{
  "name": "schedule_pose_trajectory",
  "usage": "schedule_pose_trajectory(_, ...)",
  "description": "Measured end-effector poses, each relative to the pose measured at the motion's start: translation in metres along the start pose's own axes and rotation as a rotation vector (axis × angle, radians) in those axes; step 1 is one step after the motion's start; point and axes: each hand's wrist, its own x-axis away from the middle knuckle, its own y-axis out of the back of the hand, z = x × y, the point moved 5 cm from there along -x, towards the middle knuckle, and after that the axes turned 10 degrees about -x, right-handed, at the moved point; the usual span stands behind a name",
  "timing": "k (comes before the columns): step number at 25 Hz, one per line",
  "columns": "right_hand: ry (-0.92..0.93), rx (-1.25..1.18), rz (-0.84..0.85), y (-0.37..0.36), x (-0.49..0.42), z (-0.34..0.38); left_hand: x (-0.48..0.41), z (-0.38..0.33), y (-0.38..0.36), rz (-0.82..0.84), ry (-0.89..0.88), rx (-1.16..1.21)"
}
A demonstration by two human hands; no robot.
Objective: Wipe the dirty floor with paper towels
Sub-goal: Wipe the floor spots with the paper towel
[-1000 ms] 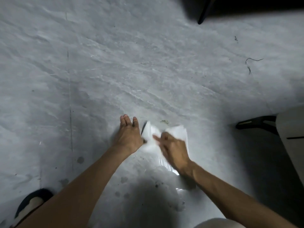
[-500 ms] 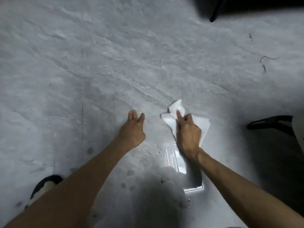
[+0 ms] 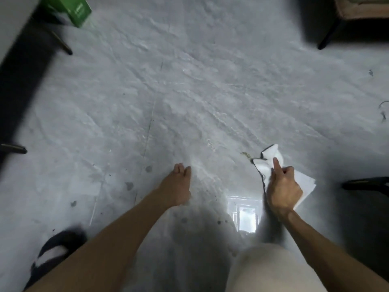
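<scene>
Nearest, a knee [image 3: 271, 268] and a dark slipper [image 3: 52, 251]. Left hand [image 3: 175, 189] flat on the grey floor [image 3: 189, 91], fingers together, empty. Right hand [image 3: 283, 190] clamps the paper towels [image 3: 271, 159] to the floor beside a yellowish stain [image 3: 245, 153]. Farther off, a green box [image 3: 77, 10].

The left hand [image 3: 176, 189] lies flat, palm down, fingers together, arm stretched forward. The right hand [image 3: 283, 189] is curled closed, index finger pointing forward.
</scene>
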Motion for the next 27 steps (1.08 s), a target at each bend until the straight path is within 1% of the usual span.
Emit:
schedule_pose_trajectory(3, -0.024, 0.013, -0.008, -0.003, 0.0, 0.003, -0.005, -0.003, 0.003, 0.066, 0.018, 0.077)
schedule_pose_trajectory(6, -0.062, 0.038, -0.013, -0.003, 0.005, 0.008, -0.007, -0.003, 0.005, 0.077, 0.024, 0.139)
schedule_pose_trajectory(9, 0.004, 0.11, -0.002, -0.021, 0.022, 0.035, -0.007, 0.004, 0.001, 0.061, -0.011, 0.198)
schedule_pose_trajectory(11, 0.115, 0.099, 0.063, -0.035, 0.045, 0.061, 0.0, 0.013, 0.003, 0.028, -0.054, 0.249)
schedule_pose_trajectory(12, 0.206, 0.072, 0.107, -0.043, 0.061, 0.079, 0.004, 0.022, 0.005, -0.009, -0.082, 0.27)
schedule_pose_trajectory(15, 0.617, 0.082, 0.203, -0.072, 0.107, 0.138, 0.019, 0.069, 0.007, -0.135, -0.139, 0.315)
schedule_pose_trajectory(16, 0.707, 0.107, 0.211, -0.078, 0.111, 0.154, 0.025, 0.086, 0.005, -0.171, -0.153, 0.306)
schedule_pose_trajectory(17, 0.737, 0.119, 0.196, -0.085, 0.108, 0.166, 0.029, 0.106, 0.002, -0.21, -0.161, 0.302)
schedule_pose_trajectory(18, 0.699, 0.108, 0.183, -0.092, 0.105, 0.176, 0.032, 0.126, -0.004, -0.246, -0.154, 0.308)
schedule_pose_trajectory(19, 0.603, 0.088, 0.167, -0.094, 0.103, 0.182, 0.037, 0.145, -0.009, -0.269, -0.123, 0.324)
schedule_pose_trajectory(21, 0.318, 0.053, 0.071, -0.092, 0.098, 0.188, 0.049, 0.184, -0.024, -0.324, 0.005, 0.368)
schedule_pose_trajectory(23, 0.04, 0.015, -0.084, -0.09, 0.087, 0.203, 0.065, 0.223, -0.046, -0.377, 0.184, 0.408)
schedule_pose_trajectory(24, -0.07, 0.014, -0.123, -0.097, 0.083, 0.217, 0.073, 0.241, -0.06, -0.391, 0.258, 0.42)
schedule_pose_trajectory(25, -0.096, 0.035, -0.115, -0.111, 0.081, 0.237, 0.081, 0.257, -0.073, -0.397, 0.319, 0.429)
schedule_pose_trajectory(26, -0.032, 0.06, -0.089, -0.127, 0.084, 0.263, 0.089, 0.272, -0.085, -0.399, 0.377, 0.432)
schedule_pose_trajectory(27, 0.089, 0.075, -0.067, -0.142, 0.091, 0.291, 0.097, 0.284, -0.094, -0.401, 0.432, 0.438)
